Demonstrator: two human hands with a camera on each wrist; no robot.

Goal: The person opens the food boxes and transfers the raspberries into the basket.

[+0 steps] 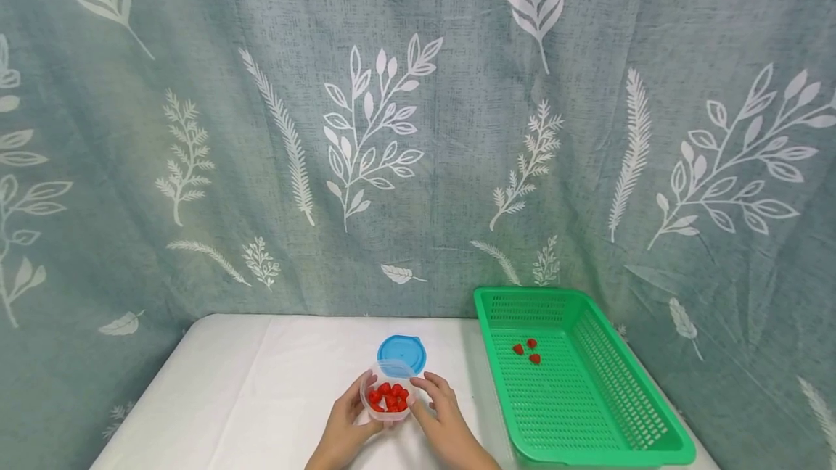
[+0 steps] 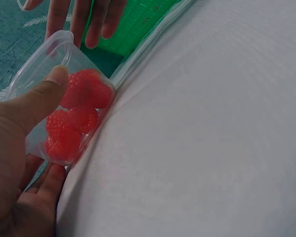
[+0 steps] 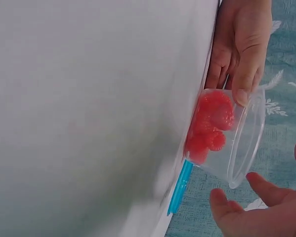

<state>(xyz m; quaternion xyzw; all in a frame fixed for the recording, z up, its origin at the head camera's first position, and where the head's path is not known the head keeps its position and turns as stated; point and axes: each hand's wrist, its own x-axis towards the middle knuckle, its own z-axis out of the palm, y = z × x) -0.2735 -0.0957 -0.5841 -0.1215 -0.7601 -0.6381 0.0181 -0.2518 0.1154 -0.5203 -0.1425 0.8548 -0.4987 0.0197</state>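
Note:
A clear plastic container [image 1: 388, 418] with several red raspberries [image 1: 392, 403] inside is at the table's middle, its top uncovered. My left hand [image 1: 347, 418] grips its left side; in the left wrist view the thumb [image 2: 49, 91] presses the wall and other fingers lie behind and below. On the right, my right hand [image 1: 447, 421] is close to the rim with fingers spread. The right wrist view shows a small gap between those fingertips [image 3: 255, 178] and the container [image 3: 239, 148]. Just behind the container lies a round blue lid [image 1: 413, 351], flat on the table.
A green perforated basket [image 1: 562, 405] stands on the table's right side, with 3 raspberries [image 1: 535, 359] toward its back left. White cloth [image 1: 261, 390] covers the table. A grey-green leaf-patterned curtain [image 1: 418, 252] hangs behind and along both sides.

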